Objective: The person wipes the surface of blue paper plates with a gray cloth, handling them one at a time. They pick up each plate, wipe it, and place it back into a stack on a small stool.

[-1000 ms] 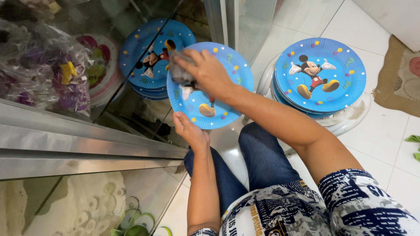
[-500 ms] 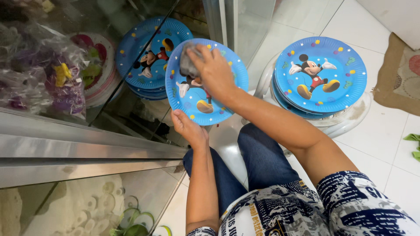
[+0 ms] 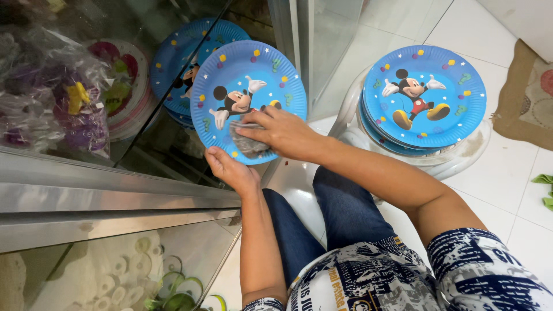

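Observation:
My left hand (image 3: 230, 170) grips the lower edge of a blue paper plate (image 3: 230, 78) with a cartoon mouse and coloured dots, holding it up tilted toward me. My right hand (image 3: 282, 132) presses a small grey cloth (image 3: 249, 144) against the plate's lower right face. A stack of matching blue plates (image 3: 423, 95) rests on a white plastic stool (image 3: 461, 155) to the right. More blue plates (image 3: 175, 63) lie behind the glass of a cabinet at upper left.
A glass display cabinet with a metal frame (image 3: 103, 196) fills the left; inside are bagged purple items (image 3: 52, 98) and pink-rimmed plates (image 3: 124, 86). White tiled floor (image 3: 518, 196) lies right, with a brown mat (image 3: 527, 92) at the far edge. My knees in jeans (image 3: 322, 224) are below.
My right hand with the cloth has slid from the plate's upper part down to its lower right. The plate has shifted slightly lower and left.

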